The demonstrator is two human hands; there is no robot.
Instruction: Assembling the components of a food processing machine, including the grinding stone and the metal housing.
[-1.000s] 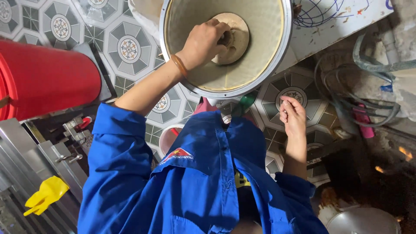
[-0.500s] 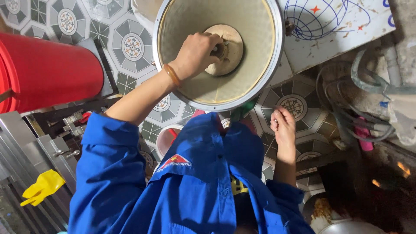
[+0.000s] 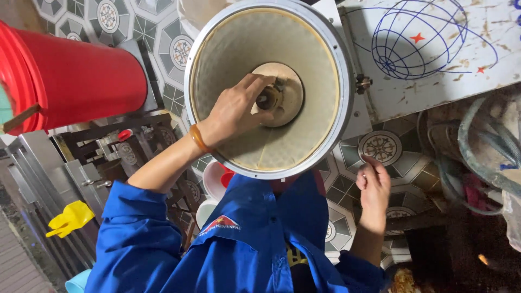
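A round metal drum (image 3: pixel 217 49) fills the upper middle of the view, its open mouth facing the camera. The left hand (image 3: pixel 234 111) reaches inside it, fingers on the hub (image 3: pixel 282 95) at the drum's centre. The right hand (image 3: pixel 373 187) hangs to the right of and below the drum, apart from it. A large bucket (image 3: pixel 81 76) stands to the drum's left. A flat panel (image 3: pixel 434 59) lies to its right. Hoses (image 3: pixel 477 146) coil at the far right, below the panel.

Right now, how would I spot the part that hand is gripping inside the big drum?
Find the wide metal-rimmed drum with its cream lining. At the middle of its floor sits a pale round disc; the left hand grips the dark hub at its centre, the only dark part there.
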